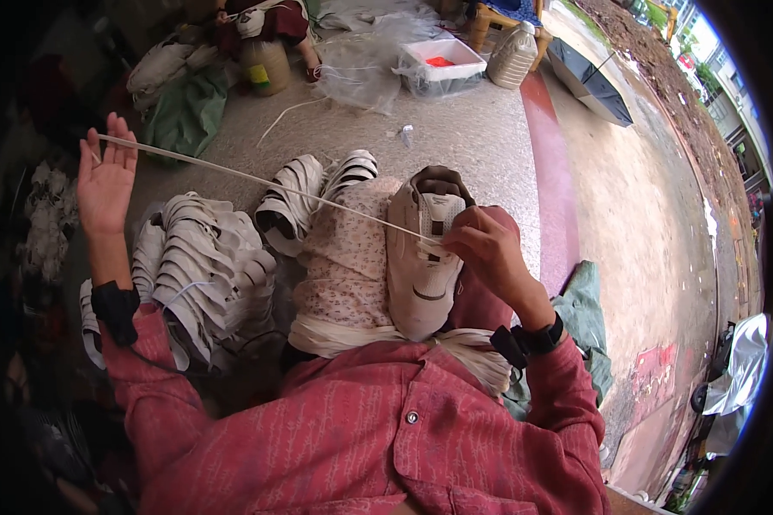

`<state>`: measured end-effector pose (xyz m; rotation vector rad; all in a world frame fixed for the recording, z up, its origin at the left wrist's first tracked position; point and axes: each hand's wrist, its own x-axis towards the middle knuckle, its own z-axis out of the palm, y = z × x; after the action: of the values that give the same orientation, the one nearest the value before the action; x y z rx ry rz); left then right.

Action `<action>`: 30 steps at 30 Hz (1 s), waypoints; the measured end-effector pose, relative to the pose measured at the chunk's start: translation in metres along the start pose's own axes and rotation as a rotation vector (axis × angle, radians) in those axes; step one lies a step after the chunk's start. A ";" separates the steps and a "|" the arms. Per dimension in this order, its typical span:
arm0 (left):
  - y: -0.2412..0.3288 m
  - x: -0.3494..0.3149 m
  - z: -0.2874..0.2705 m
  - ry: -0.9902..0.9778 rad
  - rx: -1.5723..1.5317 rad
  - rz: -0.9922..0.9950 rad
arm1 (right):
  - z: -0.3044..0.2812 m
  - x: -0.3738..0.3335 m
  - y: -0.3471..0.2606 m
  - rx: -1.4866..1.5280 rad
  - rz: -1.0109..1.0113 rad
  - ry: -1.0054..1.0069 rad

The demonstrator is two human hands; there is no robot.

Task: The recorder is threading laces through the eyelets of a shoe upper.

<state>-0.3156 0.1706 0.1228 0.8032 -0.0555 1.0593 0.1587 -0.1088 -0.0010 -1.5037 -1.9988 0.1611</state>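
Note:
A pale sneaker (422, 300) rests upright on my lap, its dark-lined opening pointing away from me. A whitish shoelace (266, 182) runs taut from the sneaker's eyelets far out to the left. My left hand (107, 180) is raised at that end, palm showing and fingers mostly straight, with the lace caught between them. Over the sneaker's right side my right hand (483, 245) is closed in a pinch at the lacing. The lace seems to be between its fingertips, which are partly hidden. A bundle of pale laces (481, 360) lies across my lap.
Stacked white shoe uppers (202, 266) stand left of my legs, with more uppers (296, 202) just beyond. Farther off are a white tray (442, 60), a plastic jug (513, 56) and an open umbrella (588, 81). Another person's leg (307, 56) shows at the top.

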 end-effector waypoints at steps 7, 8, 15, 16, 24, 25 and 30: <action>0.008 -0.025 0.010 -0.097 -0.046 0.054 | 0.003 0.014 -0.010 0.020 0.054 0.004; 0.006 -0.027 0.010 0.073 -0.054 0.156 | 0.004 0.015 -0.014 -0.059 0.063 -0.011; -0.133 -0.026 0.060 0.128 1.031 -0.184 | 0.006 0.020 -0.022 -0.034 0.131 -0.128; -0.163 -0.028 0.060 0.022 1.044 -0.203 | 0.005 0.022 -0.024 -0.039 0.121 -0.139; -0.291 -0.037 0.073 -0.292 1.178 -0.494 | 0.008 0.044 -0.037 -0.022 0.353 -0.216; -0.297 -0.038 0.073 -0.285 1.175 -0.493 | 0.005 0.047 -0.037 -0.022 0.349 -0.222; -0.327 -0.040 0.064 -0.249 1.391 -0.270 | 0.001 0.053 -0.036 0.034 0.405 -0.293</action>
<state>-0.0558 0.0229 -0.0308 2.1141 0.6293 0.6194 0.1202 -0.0733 0.0353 -1.9391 -1.8656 0.6105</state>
